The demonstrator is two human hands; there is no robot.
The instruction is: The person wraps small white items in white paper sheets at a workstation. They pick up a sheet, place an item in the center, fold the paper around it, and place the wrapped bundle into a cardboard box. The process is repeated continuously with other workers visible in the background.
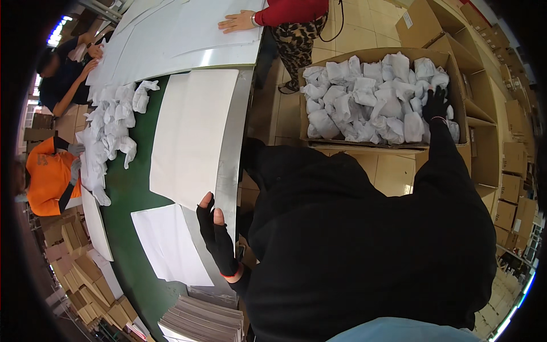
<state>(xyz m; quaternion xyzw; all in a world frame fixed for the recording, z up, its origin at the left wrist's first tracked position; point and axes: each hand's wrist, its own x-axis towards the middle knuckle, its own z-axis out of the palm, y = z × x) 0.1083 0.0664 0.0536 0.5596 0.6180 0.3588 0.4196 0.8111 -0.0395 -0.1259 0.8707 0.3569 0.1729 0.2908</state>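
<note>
My left hand (216,235), in a black glove with bare fingertips, is open at the table's metal edge, fingers stretched out, holding nothing. Beside it lie a large white paper sheet (194,137) and a smaller white sheet (172,244). My right arm reaches out to a large open carton (364,147) full of white paper-wrapped bundles (387,102). Among the bundles at the carton's right side rests my black-gloved right hand (436,104); its fingers look spread, and I see no bundle lifted in it. What lies under its palm is hidden.
On the green tabletop (128,191) more wrapped bundles (111,122) are heaped at the far side, near a person in orange (48,176) and another in dark clothes. A person in red (290,14) stands ahead. Grey stacked sheets (199,320) lie nearby; empty cartons (478,97) stand at right.
</note>
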